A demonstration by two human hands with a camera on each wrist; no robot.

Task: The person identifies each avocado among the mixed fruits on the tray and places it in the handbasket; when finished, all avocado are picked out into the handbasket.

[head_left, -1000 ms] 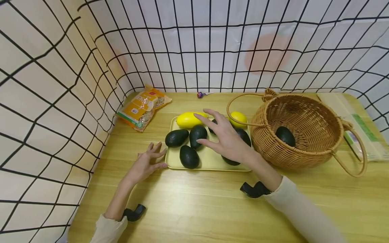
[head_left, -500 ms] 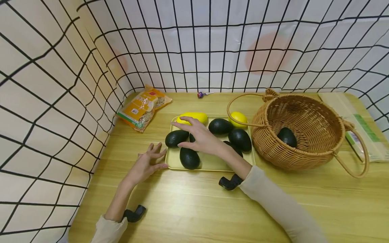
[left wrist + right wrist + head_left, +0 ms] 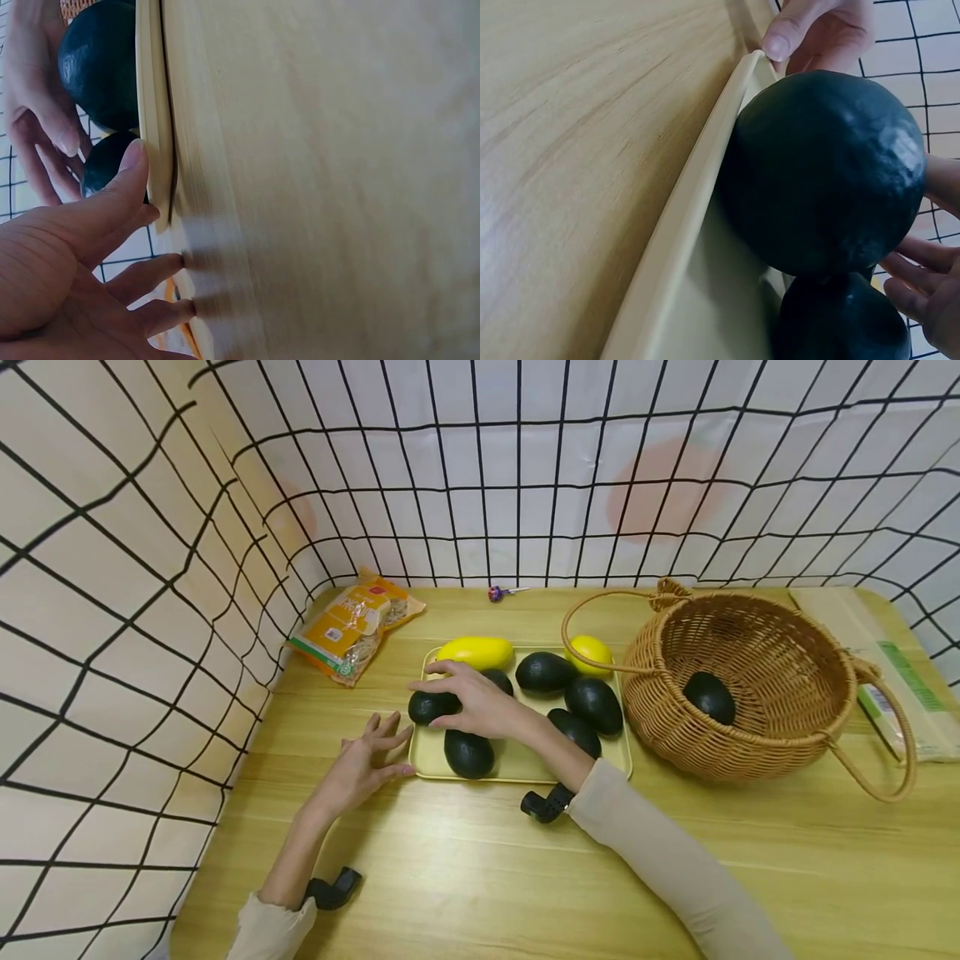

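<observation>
My right hand [image 3: 483, 702] reaches over the left end of a pale yellow tray [image 3: 525, 767]. Its spread thumb and fingers straddle a dark green avocado [image 3: 430, 708] without visibly closing on it. In the left wrist view, that thumb lies close beside the avocado [image 3: 105, 161]. Beside the tray's front left corner is my left hand [image 3: 362, 767], fingers spread; its thumb rests at the tray rim [image 3: 154, 112], and other fingertips touch the table. Another avocado [image 3: 468, 754] sits at the tray's front, large in the right wrist view. Several more avocados share the tray with an elongated yellow fruit [image 3: 475, 652].
A wicker basket [image 3: 738, 756] with one avocado [image 3: 708, 697] inside stands right of the tray, its handle overhanging a lemon [image 3: 591, 653]. An orange food bag [image 3: 352, 627] lies back left, a lollipop [image 3: 497, 594] behind. Black wire grid [image 3: 517, 489] encloses the table.
My right hand has moved left across the tray, from above its middle to the leftmost avocado, and lowered around it. The left hand has stayed at the tray's corner.
</observation>
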